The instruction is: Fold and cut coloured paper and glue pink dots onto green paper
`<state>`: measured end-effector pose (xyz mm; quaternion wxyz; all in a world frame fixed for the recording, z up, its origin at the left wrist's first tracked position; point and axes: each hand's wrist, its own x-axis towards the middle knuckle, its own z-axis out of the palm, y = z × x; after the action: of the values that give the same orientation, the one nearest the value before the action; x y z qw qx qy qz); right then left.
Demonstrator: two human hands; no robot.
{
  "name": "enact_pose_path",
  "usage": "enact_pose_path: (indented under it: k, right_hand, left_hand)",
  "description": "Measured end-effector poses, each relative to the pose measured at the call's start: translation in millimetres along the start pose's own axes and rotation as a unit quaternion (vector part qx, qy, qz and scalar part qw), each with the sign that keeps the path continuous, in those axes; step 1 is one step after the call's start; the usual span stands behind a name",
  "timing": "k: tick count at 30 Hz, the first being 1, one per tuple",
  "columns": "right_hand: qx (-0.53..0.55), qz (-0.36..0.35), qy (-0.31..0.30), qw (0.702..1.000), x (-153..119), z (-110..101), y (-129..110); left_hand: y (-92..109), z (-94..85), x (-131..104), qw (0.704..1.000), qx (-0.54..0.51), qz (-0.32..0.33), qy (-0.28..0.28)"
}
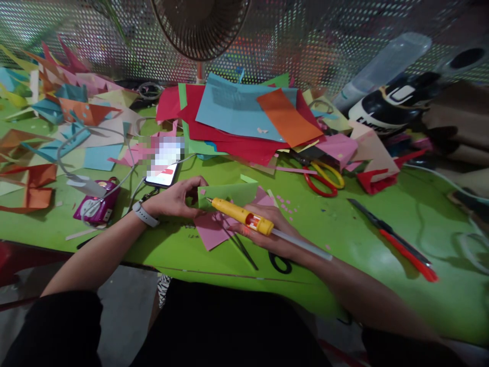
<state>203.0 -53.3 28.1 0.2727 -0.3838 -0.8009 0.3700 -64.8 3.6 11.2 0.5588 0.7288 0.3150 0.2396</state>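
Note:
My left hand (182, 198), with a pale watch on its wrist, pinches the left edge of a light green paper (233, 192). In my right hand (267, 224) is a yellow glue gun (244, 214), held with its nozzle pointing left. The nozzle is over the left part of the green paper, close to a small pink piece (203, 192). A clear glue stick (301, 243) sticks out of the gun's back. Under my hands lie a pink paper (210, 230) and a thin dark metal tool (244, 251).
Coloured sheets (244, 107) are stacked at the back centre. Folded paper shapes (87, 109) and a phone (162, 165) are on the left. Red and yellow scissors (324, 178), a red cutter (405, 250) and a black bottle (382, 109) are on the right. A fan (200, 25) stands behind.

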Motion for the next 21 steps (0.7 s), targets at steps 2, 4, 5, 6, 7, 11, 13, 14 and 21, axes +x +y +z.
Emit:
enact_pose_path:
  k: [2,4,5,6,7,11,13,14,21]
  right_hand:
    - [-0.002,0.001,-0.002,1.000,0.0,0.3,0.0]
    - [0.000,-0.001,-0.001,1.000,-0.1,0.5,0.0]
    - [0.003,-0.001,-0.001,1.000,-0.3,0.6,-0.1]
    - [0.006,0.000,-0.003,1.000,-0.6,0.7,-0.2]
    - [0.008,0.004,-0.005,1.000,-0.8,0.8,-0.4]
    - [0.008,0.023,-0.009,1.000,-0.9,1.7,-1.3]
    - [0.000,0.008,-0.004,1.000,-0.4,2.1,-1.4]
    - [-0.011,-0.007,0.004,1.000,-0.5,1.7,-1.2]
    - [-0.178,-0.119,0.108,0.971,-24.1,-38.2,18.0]
  left_hand:
    - [0.0,0.4,0.0,1.000,0.000,0.002,0.004]
    - [0.0,0.8,0.0,1.000,0.000,0.003,0.007]
    - [-0.1,0.9,0.0,1.000,0.000,0.004,0.008]
    - [-0.2,1.0,-0.1,1.000,-0.001,0.005,0.007]
    - [-0.2,1.0,-0.1,1.000,-0.001,0.005,0.007]
    - [-0.4,0.7,-0.6,1.000,0.006,0.006,0.010]
    - [-0.6,0.7,-1.1,1.000,0.012,0.005,0.011]
    - [-0.7,0.6,-1.4,1.000,0.015,0.003,0.013]
    - [3.2,-2.2,-3.0,1.000,0.002,-0.017,0.019]
